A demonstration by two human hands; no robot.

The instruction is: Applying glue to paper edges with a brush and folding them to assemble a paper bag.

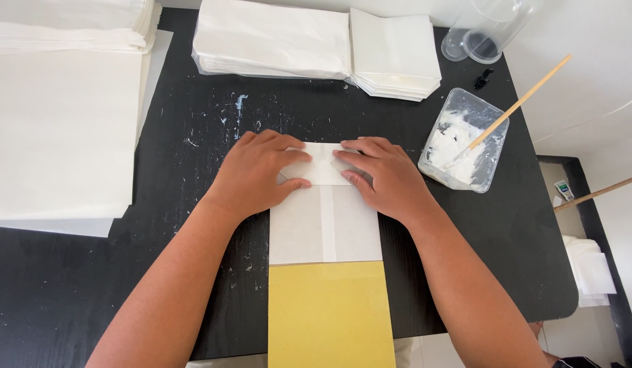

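Both hands press flat on the folded far end of a white paper bag [325, 225] that lies lengthwise in the middle of the black desk [125, 272]. The left hand [258, 174] lies palm down with fingers spread loosely over the left flap, thumb tucked along the fold; it grips nothing. The right hand [384, 174] mirrors it on the right flap, fingers extended and pushing down, also gripping nothing. The bag's near end touches a yellow board [329, 313] at the desk's front edge. To the right stands a clear plastic tub of white paste [464, 140] with a wooden stick [520, 102] leaning in it. Stacks of folded white paper [316, 44] sit along the far edge, and large white sheets [57, 129] cover the left side.
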